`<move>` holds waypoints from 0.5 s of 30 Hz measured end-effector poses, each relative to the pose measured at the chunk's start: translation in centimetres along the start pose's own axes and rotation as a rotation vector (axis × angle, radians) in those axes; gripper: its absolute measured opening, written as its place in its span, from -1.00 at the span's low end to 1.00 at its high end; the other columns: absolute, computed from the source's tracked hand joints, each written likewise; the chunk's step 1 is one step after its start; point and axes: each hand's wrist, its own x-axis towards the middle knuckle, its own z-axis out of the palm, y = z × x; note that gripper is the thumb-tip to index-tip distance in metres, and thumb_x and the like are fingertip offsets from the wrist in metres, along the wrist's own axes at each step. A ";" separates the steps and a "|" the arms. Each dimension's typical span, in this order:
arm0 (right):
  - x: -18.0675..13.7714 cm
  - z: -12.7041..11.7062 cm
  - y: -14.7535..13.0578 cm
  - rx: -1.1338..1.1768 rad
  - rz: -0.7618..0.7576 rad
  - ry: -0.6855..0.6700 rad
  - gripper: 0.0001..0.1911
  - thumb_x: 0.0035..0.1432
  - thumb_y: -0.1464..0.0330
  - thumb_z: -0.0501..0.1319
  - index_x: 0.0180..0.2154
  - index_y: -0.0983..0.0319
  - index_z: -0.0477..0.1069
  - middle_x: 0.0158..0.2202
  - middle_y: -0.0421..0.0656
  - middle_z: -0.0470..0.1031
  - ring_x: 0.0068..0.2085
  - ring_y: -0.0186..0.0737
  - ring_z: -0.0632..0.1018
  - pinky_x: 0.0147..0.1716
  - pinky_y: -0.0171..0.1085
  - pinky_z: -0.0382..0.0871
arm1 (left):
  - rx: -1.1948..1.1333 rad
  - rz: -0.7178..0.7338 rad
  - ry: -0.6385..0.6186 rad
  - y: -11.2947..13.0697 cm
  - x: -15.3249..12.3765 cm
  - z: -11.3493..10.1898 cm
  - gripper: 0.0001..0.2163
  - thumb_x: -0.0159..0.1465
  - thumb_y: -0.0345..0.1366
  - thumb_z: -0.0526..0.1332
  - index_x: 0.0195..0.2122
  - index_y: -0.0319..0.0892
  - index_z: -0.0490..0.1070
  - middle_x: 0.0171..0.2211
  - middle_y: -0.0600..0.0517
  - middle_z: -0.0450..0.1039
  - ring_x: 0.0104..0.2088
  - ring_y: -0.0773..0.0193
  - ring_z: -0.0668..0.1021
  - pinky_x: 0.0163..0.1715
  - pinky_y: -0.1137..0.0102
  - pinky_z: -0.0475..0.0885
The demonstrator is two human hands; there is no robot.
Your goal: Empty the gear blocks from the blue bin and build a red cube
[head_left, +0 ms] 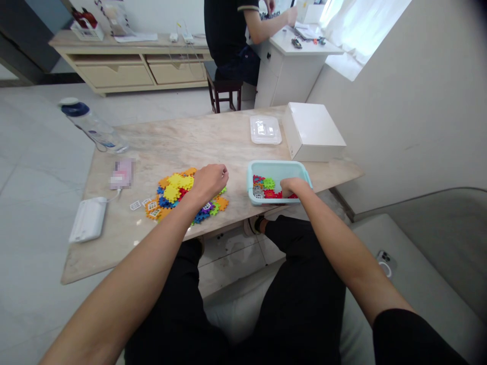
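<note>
My left hand [210, 181] hovers at the right edge of a heap of plastic gear pieces [173, 188] in yellow, orange, blue, red and green. Its fingers are curled closed, and whatever they may hold is hidden. On the right, my right hand [294, 186] reaches down into a light blue plastic basket [279, 165]. Its fingers are drawn together among red gears [271, 194]; I cannot make out what is in them. A bright green gear [269, 183] and some grey pieces [258, 192] lie in the basket's left part.
White window-shaped pieces [135, 205] lie left of the heap. A power bank [88, 219], a blurred pink object [122, 173] and a water bottle [93, 126] stand farther left. Behind the basket are a clear plastic box [265, 130] and a white box [314, 131]. Another person [230, 40] sits beyond.
</note>
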 end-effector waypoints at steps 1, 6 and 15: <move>0.1 0.1 0.0 -0.002 -0.005 0.009 -0.73 0.04 0.52 0.48 -0.15 0.37 0.71 -0.12 0.16 0.74 -0.03 0.16 0.72 0.00 -0.10 0.63 | 0.000 0.001 -0.002 0.1 0.0 0.0 -0.64 0.49 -0.18 0.10 0.02 -0.09 0.70 0.01 -0.20 0.73 0.04 -0.14 0.71 0.00 0.15 0.56; -0.4 -0.2 0.0 0.022 -0.036 0.039 -0.69 -0.02 0.55 0.52 -0.15 0.38 0.74 -0.04 0.18 0.75 -0.01 0.18 0.75 -0.01 -0.13 0.64 | -0.015 0.033 -0.012 0.6 0.0 -0.2 -0.65 0.52 -0.16 0.08 0.07 -0.06 0.66 0.07 -0.16 0.71 0.10 -0.07 0.68 0.05 0.20 0.54; -3.2 -1.4 0.6 0.110 -0.069 0.134 -0.44 0.11 0.42 0.57 0.16 0.28 0.67 0.10 0.11 0.73 -0.10 0.04 0.77 -0.15 -0.22 0.63 | -0.044 0.112 0.009 2.1 0.6 0.0 -0.66 0.53 -0.16 0.08 0.04 -0.08 0.66 0.06 -0.18 0.70 0.08 -0.08 0.68 0.04 0.17 0.54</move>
